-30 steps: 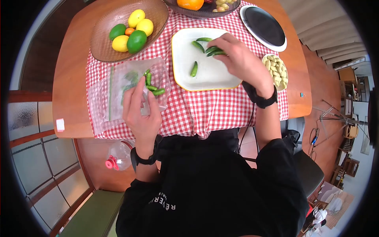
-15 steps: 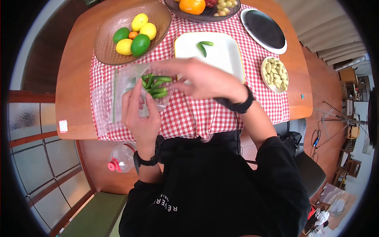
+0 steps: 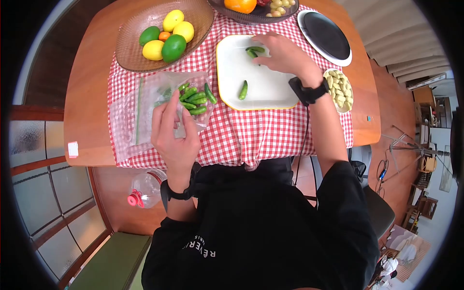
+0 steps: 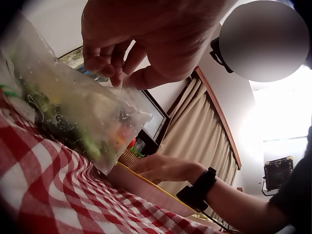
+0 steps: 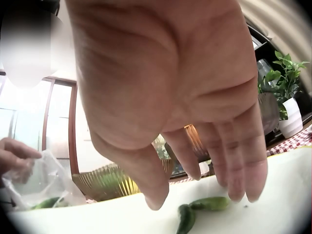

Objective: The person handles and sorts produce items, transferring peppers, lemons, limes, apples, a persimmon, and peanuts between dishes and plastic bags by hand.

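Note:
My left hand (image 3: 175, 133) pinches the edge of a clear zip bag (image 3: 150, 113) between thumb and fingers, lifting that side. Several small green chili peppers (image 3: 197, 100) lie in the bag, one of them (image 3: 210, 93) at its right end near the tray. Over the far part of a white tray (image 3: 263, 94) with a yellow rim hovers my right hand (image 3: 285, 57), fingers spread and bent downward. Beneath its fingertips two peppers (image 5: 209, 203) touch each other on the tray floor. Another pepper (image 3: 243, 90) lies alone at the tray's near left.
A brown ribbed basket (image 3: 126, 50) with lemons and green citrus stands at the back left. Behind the tray is a fruit bowl (image 3: 251, 18). To the right are a black-topped white plate (image 3: 326, 36) and a bowl of peanuts (image 3: 340, 92). A checkered cloth (image 3: 232, 140) lies underneath.
My right hand took peppers from the tray to the bag, let them go there, and came back over the tray without them. The bag holds more peppers; my left hand kept its pinch.

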Available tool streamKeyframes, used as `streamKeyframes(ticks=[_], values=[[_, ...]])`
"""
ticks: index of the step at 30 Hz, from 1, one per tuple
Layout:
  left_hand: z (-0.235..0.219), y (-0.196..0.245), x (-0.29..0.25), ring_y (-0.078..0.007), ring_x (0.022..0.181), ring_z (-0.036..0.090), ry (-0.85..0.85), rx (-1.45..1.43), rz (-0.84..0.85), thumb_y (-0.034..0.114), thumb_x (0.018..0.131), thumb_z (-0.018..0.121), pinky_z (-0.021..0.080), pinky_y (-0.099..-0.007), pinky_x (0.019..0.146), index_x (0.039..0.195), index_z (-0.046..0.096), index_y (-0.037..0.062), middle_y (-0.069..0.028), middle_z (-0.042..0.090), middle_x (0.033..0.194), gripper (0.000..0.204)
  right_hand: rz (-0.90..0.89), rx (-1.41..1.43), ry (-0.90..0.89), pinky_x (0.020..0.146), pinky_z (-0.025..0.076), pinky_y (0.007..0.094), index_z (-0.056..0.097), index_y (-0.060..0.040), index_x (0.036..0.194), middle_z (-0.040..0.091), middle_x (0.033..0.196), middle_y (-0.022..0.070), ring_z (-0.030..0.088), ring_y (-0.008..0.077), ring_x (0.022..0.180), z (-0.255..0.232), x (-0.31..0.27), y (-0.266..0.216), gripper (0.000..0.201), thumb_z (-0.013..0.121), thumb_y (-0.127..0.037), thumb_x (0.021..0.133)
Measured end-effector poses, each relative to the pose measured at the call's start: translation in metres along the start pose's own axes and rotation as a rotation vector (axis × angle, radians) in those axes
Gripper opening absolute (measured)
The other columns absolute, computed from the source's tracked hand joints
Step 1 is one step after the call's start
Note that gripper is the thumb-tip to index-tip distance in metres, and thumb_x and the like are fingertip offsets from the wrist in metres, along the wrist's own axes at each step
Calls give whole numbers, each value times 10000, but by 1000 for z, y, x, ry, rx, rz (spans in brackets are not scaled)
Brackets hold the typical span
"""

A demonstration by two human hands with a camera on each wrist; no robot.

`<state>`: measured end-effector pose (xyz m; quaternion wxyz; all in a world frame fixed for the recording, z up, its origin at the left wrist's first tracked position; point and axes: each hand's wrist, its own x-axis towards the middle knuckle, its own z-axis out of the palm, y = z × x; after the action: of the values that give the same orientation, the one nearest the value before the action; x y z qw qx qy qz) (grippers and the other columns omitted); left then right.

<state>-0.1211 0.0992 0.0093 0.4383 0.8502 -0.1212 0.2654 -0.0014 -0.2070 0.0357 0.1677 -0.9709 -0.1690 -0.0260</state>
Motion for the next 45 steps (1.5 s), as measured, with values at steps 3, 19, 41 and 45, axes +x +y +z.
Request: streamKeyframes(ticks=[3,19,41,45], values=[[0,3,0,-263,881,690,-33,5,-44,-103,863,663,556,-350,733,1311,706,-3,-145,662,1038,462,20,-80,-104,926,564,423,686,5,1209,724,1109,217,710,367,1047,14,5,1,372,777,-141,880],[-2,2,1,-147,707,479,-1,-6,-18,-80,879,682,433,-298,661,1318,711,-2,-50,557,862,447,-278,22,-346,842,570,466,719,-14,1073,711,1013,171,716,384,958,4,-41,-51,221,715,-12,853],[-3,3,-3,-133,713,488,-2,-28,-15,-76,889,682,443,-285,662,1337,702,-7,-53,588,908,453,-247,-23,-301,804,579,469,697,25,884,698,962,190,726,379,894,0,-50,-51,83,694,-38,831],[-2,1,-6,-133,712,489,-13,-19,-7,-81,887,679,441,-284,660,1338,702,-5,-56,590,911,458,-251,-101,-294,781,587,479,692,33,857,701,896,195,729,394,864,10,-53,-57,55,680,-5,819]])
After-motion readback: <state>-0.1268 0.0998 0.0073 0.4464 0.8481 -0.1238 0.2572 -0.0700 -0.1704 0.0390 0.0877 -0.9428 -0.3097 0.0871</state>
